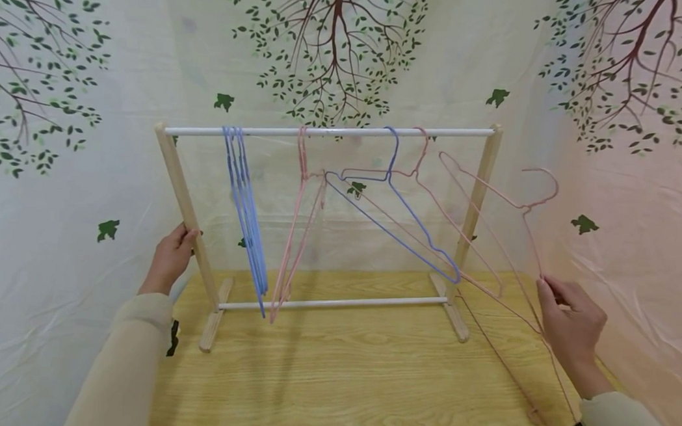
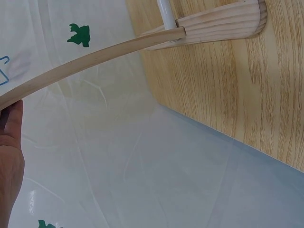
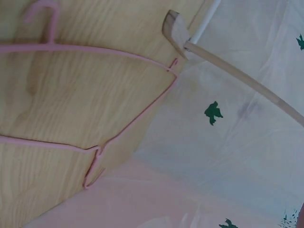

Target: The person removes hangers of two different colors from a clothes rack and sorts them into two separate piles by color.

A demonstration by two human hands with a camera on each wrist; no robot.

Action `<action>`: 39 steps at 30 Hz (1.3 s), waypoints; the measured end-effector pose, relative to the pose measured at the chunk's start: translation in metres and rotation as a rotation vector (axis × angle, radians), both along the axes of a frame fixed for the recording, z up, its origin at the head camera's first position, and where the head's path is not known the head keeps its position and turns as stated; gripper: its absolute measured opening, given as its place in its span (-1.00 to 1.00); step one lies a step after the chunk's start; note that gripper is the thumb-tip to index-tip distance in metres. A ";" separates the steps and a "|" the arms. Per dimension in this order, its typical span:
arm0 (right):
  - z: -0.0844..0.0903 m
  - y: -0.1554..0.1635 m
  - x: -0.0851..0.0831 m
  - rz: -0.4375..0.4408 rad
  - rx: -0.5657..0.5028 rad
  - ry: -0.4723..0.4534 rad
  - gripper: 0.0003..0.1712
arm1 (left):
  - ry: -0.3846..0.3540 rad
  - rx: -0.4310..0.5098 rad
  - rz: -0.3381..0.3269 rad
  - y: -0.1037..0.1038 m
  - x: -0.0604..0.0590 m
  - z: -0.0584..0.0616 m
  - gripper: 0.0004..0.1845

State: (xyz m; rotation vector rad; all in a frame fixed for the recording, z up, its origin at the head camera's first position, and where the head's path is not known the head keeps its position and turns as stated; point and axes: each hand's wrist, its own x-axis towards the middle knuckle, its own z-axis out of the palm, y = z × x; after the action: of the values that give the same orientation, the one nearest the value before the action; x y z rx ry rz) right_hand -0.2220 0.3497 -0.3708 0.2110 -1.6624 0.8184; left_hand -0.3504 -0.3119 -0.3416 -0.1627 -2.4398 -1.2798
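Observation:
A wooden rack (image 1: 187,207) with a white top rod (image 1: 328,131) stands on a wooden table (image 1: 366,377). My left hand (image 1: 182,241) grips the rack's left post; in the left wrist view this post (image 2: 95,56) runs above the edge of my hand (image 2: 10,156). My right hand (image 1: 545,287) pinches a pink wire hanger (image 1: 526,205) just right of the rack, its hook up and off the rod. On the rod hang a bunch of blue hangers (image 1: 247,214), pink hangers (image 1: 296,223), and a tilted blue hanger (image 1: 402,220) tangled with a pink one (image 1: 422,154).
A white sheet printed with trees (image 1: 333,49) closes in the back and both sides. The rack's right post (image 1: 478,189) stands close to the held hanger. The right wrist view shows pink hanger wires (image 3: 95,50) over the tabletop and a rack foot (image 3: 175,28).

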 end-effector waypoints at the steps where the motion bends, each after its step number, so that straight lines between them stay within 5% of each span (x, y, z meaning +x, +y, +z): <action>1: -0.003 0.003 0.000 -0.005 0.005 0.006 -0.86 | 0.005 -0.003 -0.001 -0.001 0.000 0.000 -0.50; 9: -0.023 0.016 0.006 -0.050 0.026 0.076 -0.89 | 0.011 -0.010 -0.016 -0.004 0.002 0.000 -0.50; 18: -0.009 -0.002 0.036 -0.034 -0.082 0.195 -0.84 | -0.002 0.016 -0.032 0.001 0.003 0.005 -0.49; 27: -0.020 0.023 0.048 -0.076 -0.189 0.238 -0.91 | -0.006 0.026 -0.031 0.001 0.000 0.003 -0.49; 33: -0.022 0.030 0.051 -0.078 -0.224 0.194 -0.92 | -0.013 0.009 -0.028 0.000 0.000 0.002 -0.48; 39: -0.027 0.022 0.061 -0.158 -0.186 -0.026 -0.87 | -0.013 0.013 -0.033 0.000 0.001 0.001 -0.50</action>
State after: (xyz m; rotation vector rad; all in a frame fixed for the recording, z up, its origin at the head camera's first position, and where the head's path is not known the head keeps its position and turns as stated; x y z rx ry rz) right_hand -0.1615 0.3714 -0.3973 -0.0597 -1.5938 0.8526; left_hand -0.3496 -0.3121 -0.3402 -0.1923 -2.4489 -1.3152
